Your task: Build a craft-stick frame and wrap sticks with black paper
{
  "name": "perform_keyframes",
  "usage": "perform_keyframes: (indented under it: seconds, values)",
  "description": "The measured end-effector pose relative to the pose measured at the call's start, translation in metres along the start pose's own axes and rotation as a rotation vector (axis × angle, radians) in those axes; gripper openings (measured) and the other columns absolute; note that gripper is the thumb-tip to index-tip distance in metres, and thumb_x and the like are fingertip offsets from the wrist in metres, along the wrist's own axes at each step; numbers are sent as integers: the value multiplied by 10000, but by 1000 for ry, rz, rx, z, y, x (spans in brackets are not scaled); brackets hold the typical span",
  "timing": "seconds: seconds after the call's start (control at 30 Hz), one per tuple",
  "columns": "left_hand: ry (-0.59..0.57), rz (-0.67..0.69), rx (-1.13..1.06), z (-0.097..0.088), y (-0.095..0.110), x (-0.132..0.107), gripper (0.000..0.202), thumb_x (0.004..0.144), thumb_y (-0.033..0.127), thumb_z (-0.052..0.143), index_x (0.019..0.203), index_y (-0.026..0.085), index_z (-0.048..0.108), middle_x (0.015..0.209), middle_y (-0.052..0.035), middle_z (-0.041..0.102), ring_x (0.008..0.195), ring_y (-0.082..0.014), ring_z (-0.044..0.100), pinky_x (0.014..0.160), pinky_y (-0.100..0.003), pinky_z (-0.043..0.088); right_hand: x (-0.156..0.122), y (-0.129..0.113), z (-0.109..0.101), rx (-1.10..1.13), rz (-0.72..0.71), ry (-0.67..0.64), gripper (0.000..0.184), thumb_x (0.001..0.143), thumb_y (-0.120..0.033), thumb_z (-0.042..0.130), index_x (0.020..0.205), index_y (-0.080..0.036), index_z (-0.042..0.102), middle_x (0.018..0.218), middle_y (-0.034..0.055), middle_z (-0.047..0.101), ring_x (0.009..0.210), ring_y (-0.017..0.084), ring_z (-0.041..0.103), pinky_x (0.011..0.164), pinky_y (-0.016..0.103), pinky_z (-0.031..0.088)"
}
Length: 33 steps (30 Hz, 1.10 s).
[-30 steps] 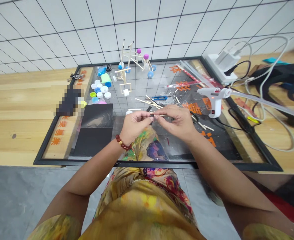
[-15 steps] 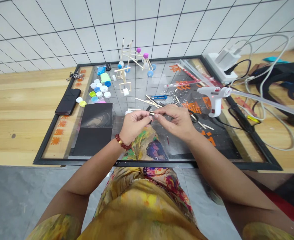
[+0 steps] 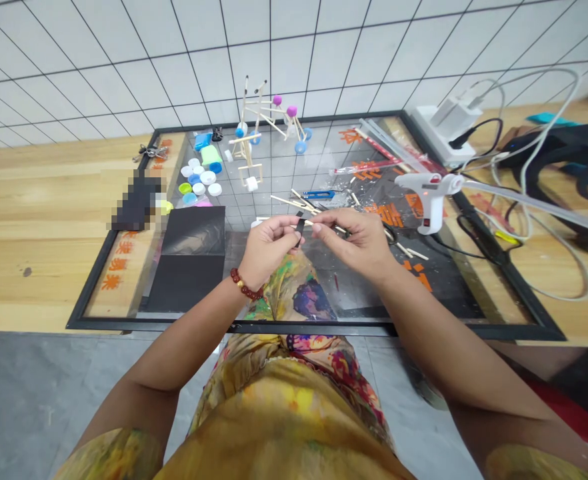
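Between the thumb and fingers of my left hand (image 3: 268, 252) is a narrow black strip (image 3: 301, 228), which looks like paper. My right hand (image 3: 358, 241) pinches a short thin wooden stick (image 3: 309, 223) whose near end meets the strip. Both hands are close together above the glass board. Behind them lie several loose wooden sticks (image 3: 287, 201) and a blue thread snipper (image 3: 318, 195). Scissors, partly covered by my right hand, show a black handle (image 3: 389, 234). To the left of my left hand lies a folded black sheet (image 3: 194, 230).
A stick model (image 3: 251, 155) with coloured lumps stands at the back. Lidded little pots (image 3: 207, 177) cluster left of it. On the right are a white glue gun (image 3: 430, 200), a power strip (image 3: 439, 137) and cables (image 3: 524, 180). A black frame (image 3: 304, 327) edges the board.
My hands have drawn slightly apart. The black strip now stands up in view between my left fingers, and more of the stick at my right fingertips shows.
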<state>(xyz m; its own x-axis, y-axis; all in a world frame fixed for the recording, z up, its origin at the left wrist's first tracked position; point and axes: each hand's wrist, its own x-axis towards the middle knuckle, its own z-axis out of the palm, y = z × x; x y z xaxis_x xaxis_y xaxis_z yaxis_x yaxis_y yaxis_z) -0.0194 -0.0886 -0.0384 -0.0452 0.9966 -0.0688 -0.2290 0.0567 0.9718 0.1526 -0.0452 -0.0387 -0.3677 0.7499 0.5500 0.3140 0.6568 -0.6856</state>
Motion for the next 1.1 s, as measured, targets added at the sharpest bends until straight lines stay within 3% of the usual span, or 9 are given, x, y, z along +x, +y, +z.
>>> perform_keyframes:
  seconds: [0.27, 0.67, 1.1]
  values:
    - [67, 16, -27, 0, 2, 0, 196, 702, 312, 773, 811, 154, 729, 676, 1, 696, 594, -84, 618, 567, -203, 518, 1, -3, -2, 67, 78, -15, 149, 879, -304, 635, 878, -205, 746, 727, 26, 734, 681, 170, 674, 712, 315, 525]
    - [33, -17, -62, 2, 5, -2, 195, 700, 166, 764, 882, 141, 699, 716, -15, 736, 590, -81, 643, 577, -199, 537, -1, -2, -2, 157, 170, -46, 174, 899, -362, 632, 929, -216, 721, 738, 27, 722, 690, 179, 674, 695, 331, 530]
    - [10, 0, -86, 2, 3, -1, 289, 668, 127, 790, 945, 144, 708, 782, -17, 741, 620, -86, 653, 590, -213, 559, 0, 0, -2, 132, 118, -44, 154, 896, -361, 644, 892, -228, 721, 733, 15, 719, 683, 174, 664, 716, 327, 519]
